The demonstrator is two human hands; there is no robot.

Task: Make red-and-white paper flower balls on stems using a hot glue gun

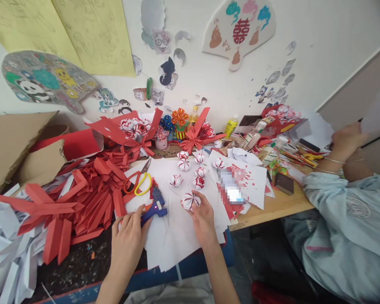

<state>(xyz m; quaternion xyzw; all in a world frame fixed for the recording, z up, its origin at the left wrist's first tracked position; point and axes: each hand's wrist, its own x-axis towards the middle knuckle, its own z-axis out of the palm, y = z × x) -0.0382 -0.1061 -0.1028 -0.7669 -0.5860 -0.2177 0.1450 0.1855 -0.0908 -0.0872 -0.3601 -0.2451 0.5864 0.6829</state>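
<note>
My left hand (129, 230) is at the blue glue gun (158, 207), its thumb and fingertips closed about the near end, with a small red light showing on the body. Between the fingers of my right hand (203, 219) is a round red-and-white folded paper flower (190, 201), held just above the white sheets (174, 240). Several similar paper flowers (176, 180) lie on the paper beyond it. Scissors (142, 179) with red and yellow handles rest open-bladed left of the paper, close behind the glue gun.
A heap of folded red strips (98, 194) fills the left side, with white strips (12, 236) nearer. Wrapped bouquets (136, 128) and bottles (231, 126) line the wall. A phone (231, 188) lies right of the flowers. Another person (351, 211) sits at the right, holding white paper.
</note>
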